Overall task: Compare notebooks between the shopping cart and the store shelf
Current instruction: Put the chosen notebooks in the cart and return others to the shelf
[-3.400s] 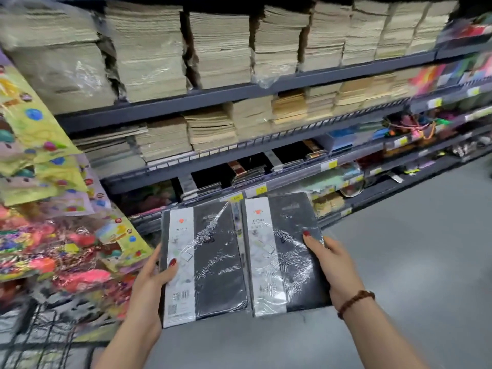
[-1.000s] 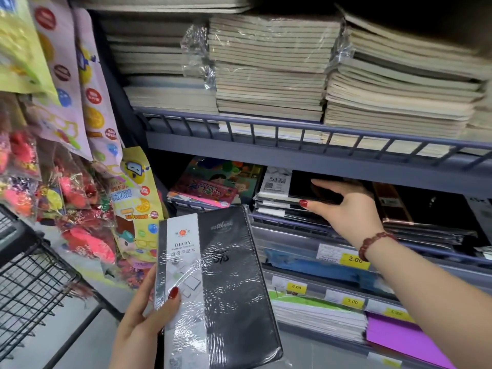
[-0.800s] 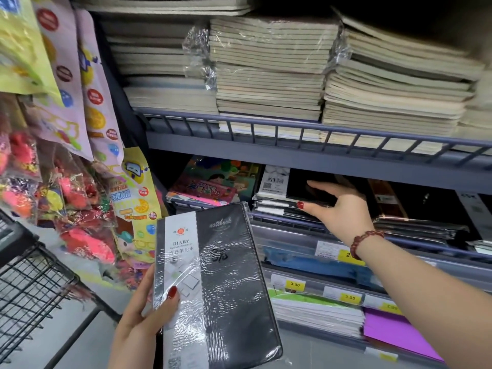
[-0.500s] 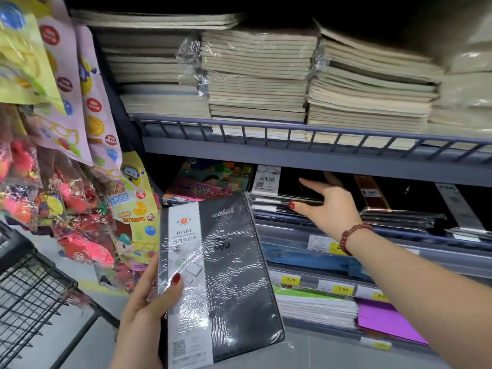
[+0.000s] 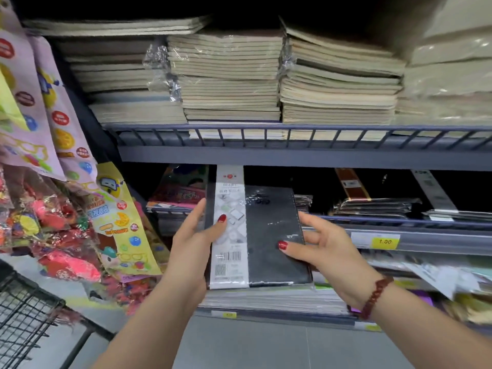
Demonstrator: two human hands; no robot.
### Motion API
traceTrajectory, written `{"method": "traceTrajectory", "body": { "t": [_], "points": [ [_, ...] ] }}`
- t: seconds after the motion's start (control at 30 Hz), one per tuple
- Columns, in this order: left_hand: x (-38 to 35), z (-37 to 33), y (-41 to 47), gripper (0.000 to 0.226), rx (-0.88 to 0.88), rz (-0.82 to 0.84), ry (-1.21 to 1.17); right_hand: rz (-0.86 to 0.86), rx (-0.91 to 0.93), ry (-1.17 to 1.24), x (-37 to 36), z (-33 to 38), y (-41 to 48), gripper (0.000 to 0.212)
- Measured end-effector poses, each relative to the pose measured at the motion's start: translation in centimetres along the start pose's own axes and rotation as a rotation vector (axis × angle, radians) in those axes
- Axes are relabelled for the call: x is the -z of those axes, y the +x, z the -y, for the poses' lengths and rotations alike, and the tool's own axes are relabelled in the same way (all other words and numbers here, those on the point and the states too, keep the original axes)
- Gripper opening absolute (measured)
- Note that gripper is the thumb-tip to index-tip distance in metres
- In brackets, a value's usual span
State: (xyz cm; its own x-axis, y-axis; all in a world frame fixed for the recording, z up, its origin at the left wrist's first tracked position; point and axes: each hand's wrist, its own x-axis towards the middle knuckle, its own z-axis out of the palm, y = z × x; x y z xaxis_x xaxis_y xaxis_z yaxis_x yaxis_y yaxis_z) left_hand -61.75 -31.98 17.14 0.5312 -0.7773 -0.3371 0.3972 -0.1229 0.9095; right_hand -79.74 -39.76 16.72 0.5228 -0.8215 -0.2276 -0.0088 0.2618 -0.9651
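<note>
- Gripped the black notebook [image 5: 269, 235] along its left edge with the left hand [image 5: 197, 235], thumb pressed on the white paper band and fingers curled behind the cover.
- Steadied the same notebook from the other side with the right hand [image 5: 324, 246], thumb laid flat on the black cover near the lower right corner and fingers loosely spread, tucked behind the right edge in a light pinch.
- Held the notebook upright, shrink-wrapped and barcode end down, in front of the lower tier of the store shelf [image 5: 266, 155], with the top edge just under the grey shelf board; could not tell whether it touched the shelf.
- Wore a red-brown beaded bracelet [image 5: 376, 295] on the right wrist.
- Faced stacks of beige notebooks [image 5: 231, 81] on the tier above, some in clear wrap.
- Looked past the held notebook at a flat stack of dark notebooks [image 5: 372, 206] further right on the lower tier, apart from it.
- Kept the right fingers near a yellow price tag [image 5: 385, 241] on the shelf edge.
- Stood with the wire shopping cart [image 5: 24, 310] at lower left, well apart from the notebook, below hanging packets [image 5: 117, 217] of bright toys and stickers.
</note>
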Motion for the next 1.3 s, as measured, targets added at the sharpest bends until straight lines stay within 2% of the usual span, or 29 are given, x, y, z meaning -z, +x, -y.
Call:
{"method": "traceTrajectory", "body": {
  "t": [0.17,0.33,0.4,0.47,0.5,0.53,0.6,0.63,0.73,0.77,0.97,1.17,1.23,1.3],
  "points": [
    [-0.5,-0.2,1.7,0.061,-0.023,0.112,0.146,-0.274,0.023,-0.075,1.1,0.0,1.0,0.053],
    [0.4,-0.4,2.3,0.076,-0.115,0.296,0.235,-0.084,0.127,-0.165,1.6,0.6,0.8,0.085],
    [0.3,-0.7,2.8,0.092,-0.157,0.329,0.358,-0.086,0.176,-0.282,1.6,0.5,1.3,0.08],
    [0.1,-1.0,3.8,0.113,-0.199,0.281,0.468,-0.167,0.258,-0.367,1.6,0.6,2.2,0.063],
    [-0.1,-1.4,4.2,0.112,-0.221,0.254,0.502,-0.203,0.297,-0.39,1.6,0.8,2.7,0.056],
    [-0.4,-1.8,4.8,0.102,-0.242,0.23,0.546,-0.233,0.331,-0.418,1.7,1.0,3.2,0.05],
    [-1.0,-2.3,5.9,0.069,-0.256,0.188,0.622,-0.285,0.374,-0.49,1.9,1.3,4.3,0.044],
    [-1.3,-2.4,6.7,0.06,-0.258,0.151,0.653,-0.31,0.385,-0.529,2.1,1.4,4.8,0.042],
    [-2.1,-2.4,8.7,0.08,-0.234,0.075,0.753,-0.383,0.426,-0.634,2.4,1.5,6.2,0.035],
    [-2.3,-2.3,9.2,0.079,-0.228,0.083,0.76,-0.398,0.428,-0.647,2.5,1.5,6.6,0.033],
    [-3.3,-1.9,11.4,0.066,-0.147,0.124,0.774,-0.446,0.362,-0.671,2.8,0.7,8.1,0.033],
    [-3.6,-1.8,11.3,0.062,-0.167,0.17,0.829,-0.424,0.317,-0.685,2.7,0.2,8.3,0.036],
    [-3.9,-2.4,11.1,0.059,-0.127,0.16,0.899,-0.397,0.299,-0.774,2.8,1.1,8.3,0.036],
    [-4.3,-3.1,10.3,0.042,-0.064,0.139,0.993,-0.326,0.263,-0.961,3.2,2.4,8.0,0.041]
  ]
}}
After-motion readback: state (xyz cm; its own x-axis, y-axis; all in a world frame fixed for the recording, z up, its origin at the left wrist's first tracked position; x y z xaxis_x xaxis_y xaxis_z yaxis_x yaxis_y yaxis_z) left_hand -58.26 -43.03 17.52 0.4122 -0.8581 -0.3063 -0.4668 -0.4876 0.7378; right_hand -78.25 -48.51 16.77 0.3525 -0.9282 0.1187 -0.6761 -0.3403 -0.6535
